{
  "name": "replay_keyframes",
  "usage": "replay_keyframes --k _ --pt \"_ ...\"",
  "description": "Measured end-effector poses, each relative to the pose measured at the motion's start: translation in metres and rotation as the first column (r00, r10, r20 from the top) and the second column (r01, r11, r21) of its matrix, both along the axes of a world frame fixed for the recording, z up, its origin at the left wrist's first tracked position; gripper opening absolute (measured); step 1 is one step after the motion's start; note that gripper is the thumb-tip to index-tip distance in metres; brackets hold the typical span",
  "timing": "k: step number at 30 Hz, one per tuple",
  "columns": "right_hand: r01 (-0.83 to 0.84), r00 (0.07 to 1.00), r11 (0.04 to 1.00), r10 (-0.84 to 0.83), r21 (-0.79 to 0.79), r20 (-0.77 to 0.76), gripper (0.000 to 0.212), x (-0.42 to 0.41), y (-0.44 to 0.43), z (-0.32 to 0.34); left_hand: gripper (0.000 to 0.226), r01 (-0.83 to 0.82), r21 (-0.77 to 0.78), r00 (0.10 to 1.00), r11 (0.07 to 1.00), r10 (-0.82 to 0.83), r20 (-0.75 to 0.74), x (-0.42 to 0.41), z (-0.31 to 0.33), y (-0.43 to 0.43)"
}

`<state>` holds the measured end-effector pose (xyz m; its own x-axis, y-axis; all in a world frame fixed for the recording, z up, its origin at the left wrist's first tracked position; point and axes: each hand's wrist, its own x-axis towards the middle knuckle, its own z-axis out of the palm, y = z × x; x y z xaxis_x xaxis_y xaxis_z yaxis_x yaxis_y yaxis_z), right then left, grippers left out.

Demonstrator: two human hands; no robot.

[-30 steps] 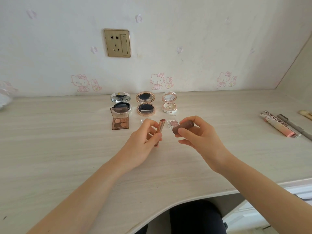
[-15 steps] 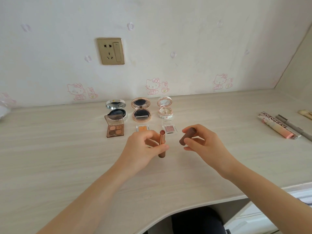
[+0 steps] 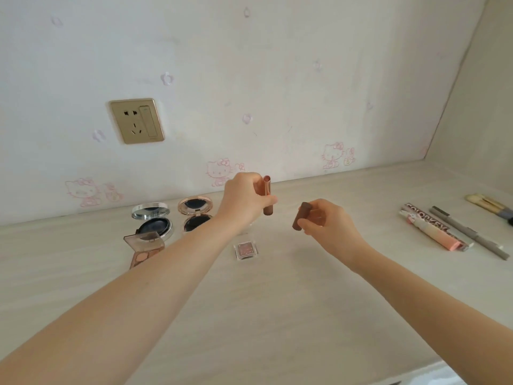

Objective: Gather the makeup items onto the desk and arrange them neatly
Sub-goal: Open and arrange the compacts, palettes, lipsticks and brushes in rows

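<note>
**Lipstick in one grip, cap in the other**

The left grip is up off the surface, with fingers and thumb curled round a rose-gold lipstick. It's held upright, colour showing at the top. Near it but not touching, the right grip pinches the brown cap, which is tilted.

Down by the wall two compacts stand open side by side. A palette sits in front of them and a small square shadow below the left wrist. A tube, a pencil and brushes lie well apart on the right.

This looks like the capping step to me. If so, the cap needs bringing level with the lipstick. The open end should go straight down over the colour, because a slanted approach could smear or nick it. I can't tell from here which end of the cap is open. The left grip should keep the lipstick steady and let the right do the travelling. Then the lipstick wants a place next to the square shadow, in line with the row.
</note>
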<state>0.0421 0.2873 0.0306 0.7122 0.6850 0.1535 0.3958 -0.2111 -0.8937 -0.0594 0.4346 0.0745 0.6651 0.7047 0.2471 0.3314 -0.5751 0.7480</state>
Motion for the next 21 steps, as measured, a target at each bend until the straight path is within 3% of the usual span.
replay_keyframes --k 7,21 --pt "0.024 0.995 0.995 -0.014 -0.097 0.102 0.013 0.036 0.031 -0.013 0.019 -0.137 0.076 0.977 0.988 0.147 -0.157 0.044 -0.017 0.0" --pt "0.014 0.985 0.989 0.012 -0.15 0.172 0.022 0.058 0.074 -0.031 0.022 -0.14 0.088 0.977 0.986 0.152 -0.147 0.065 -0.038 0.021"
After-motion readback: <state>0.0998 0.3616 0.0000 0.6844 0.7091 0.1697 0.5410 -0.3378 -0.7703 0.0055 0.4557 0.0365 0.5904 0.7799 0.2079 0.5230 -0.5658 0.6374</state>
